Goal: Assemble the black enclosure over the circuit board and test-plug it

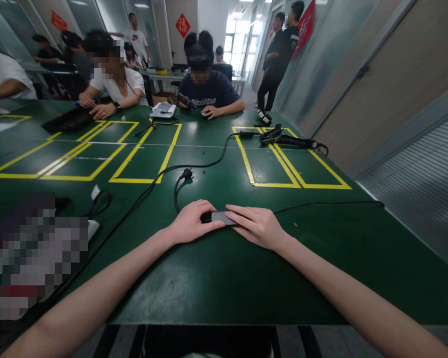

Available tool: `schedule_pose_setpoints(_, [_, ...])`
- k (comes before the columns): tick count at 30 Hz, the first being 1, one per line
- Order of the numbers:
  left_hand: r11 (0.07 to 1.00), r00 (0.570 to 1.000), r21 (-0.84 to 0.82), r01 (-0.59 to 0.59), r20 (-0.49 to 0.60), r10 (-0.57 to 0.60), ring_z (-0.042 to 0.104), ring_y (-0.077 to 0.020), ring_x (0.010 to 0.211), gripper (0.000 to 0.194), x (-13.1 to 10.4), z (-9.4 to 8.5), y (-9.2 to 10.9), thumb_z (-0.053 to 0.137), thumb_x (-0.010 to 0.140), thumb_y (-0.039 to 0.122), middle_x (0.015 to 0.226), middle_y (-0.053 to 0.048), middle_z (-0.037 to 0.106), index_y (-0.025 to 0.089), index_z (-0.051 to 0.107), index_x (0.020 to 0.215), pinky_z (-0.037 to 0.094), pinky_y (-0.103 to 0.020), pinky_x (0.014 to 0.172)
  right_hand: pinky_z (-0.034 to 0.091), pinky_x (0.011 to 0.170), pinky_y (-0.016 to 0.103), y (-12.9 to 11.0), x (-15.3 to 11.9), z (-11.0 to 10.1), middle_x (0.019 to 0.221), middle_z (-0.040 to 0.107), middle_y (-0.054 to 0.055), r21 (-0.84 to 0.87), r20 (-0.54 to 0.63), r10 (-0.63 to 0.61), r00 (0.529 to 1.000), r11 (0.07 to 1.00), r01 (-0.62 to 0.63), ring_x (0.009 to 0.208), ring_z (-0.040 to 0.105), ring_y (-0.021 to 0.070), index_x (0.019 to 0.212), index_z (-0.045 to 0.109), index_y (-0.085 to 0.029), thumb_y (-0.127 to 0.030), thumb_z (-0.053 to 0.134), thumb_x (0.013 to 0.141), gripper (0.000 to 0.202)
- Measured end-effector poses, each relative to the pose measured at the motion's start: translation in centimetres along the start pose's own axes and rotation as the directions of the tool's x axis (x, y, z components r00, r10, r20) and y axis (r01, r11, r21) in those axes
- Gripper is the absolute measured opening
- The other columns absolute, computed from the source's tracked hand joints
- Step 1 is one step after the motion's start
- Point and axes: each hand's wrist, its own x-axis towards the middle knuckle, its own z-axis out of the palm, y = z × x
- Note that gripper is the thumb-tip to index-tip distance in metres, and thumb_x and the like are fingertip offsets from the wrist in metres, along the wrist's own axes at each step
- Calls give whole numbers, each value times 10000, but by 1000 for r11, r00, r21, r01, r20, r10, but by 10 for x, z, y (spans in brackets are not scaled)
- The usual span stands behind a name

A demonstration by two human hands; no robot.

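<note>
Left hand: the left hand [192, 222] is holding one end of a gray block [218, 217], with the thumb on the near side and the fingers curled behind.
Right hand: the right hand [260, 227] is holding the other end, with its fingers spread over the top and sides; its thumb is hard to see.
Gray block: it is between the two hands, low over the green table [194, 293], near the middle; I cannot tell if it touches the table.
Plug: a black plug [187, 173] lies past the left hand, and its short cord [175, 194] bends back to that hand.
Right cord: a thin black cord [332, 203] goes from behind the right hand to the table's right edge.
Long cord: another black cord [196, 165] winds from the lower left up to a small black box [248, 134].
Yellow tape: yellow tape [276, 186] makes long boxes on the table.
Far side: a person in a dark shirt [218, 93] sits across, and a person in a white shirt [134, 89] sits farther left.
</note>
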Motion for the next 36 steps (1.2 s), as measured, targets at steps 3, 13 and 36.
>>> schedule_pose_setpoints(3, [998, 999, -34, 49, -1, -49, 622, -170, 728, 400, -1, 0, -1, 736, 871, 577, 842, -3, 682, 191, 653, 932, 444, -276, 647, 632, 753, 325, 4, -2, 0, 1258, 734, 142, -22, 52, -13, 999, 1000, 14, 882, 762, 214, 1339, 657, -193, -266, 542, 1024, 343])
schedule_pose_setpoints(13, [981, 994, 165, -99, -27, 104, 626, -177, 716, 418, -3, 1, -6, 736, 866, 606, 787, 3, 668, 206, 620, 897, 441, -293, 707, 575, 666, 282, 5, 1, -5, 1056, 747, 102, 125, 169, 72, 983, 988, -93, 809, 736, 196, 1379, 606, -182, -375, 580, 1023, 406])
schedule_pose_setpoints(36, [970, 972, 71, -231, -21, 233, 641, -187, 783, 449, -1, 1, 0, 518, 1034, 556, 885, -62, 757, 173, 748, 994, 475, -316, 747, 574, 737, 302, -1, 3, -13, 1172, 733, 127, 35, 172, -31, 985, 999, 25, 919, 729, 203, 1479, 539, -171, -434, 470, 1065, 496])
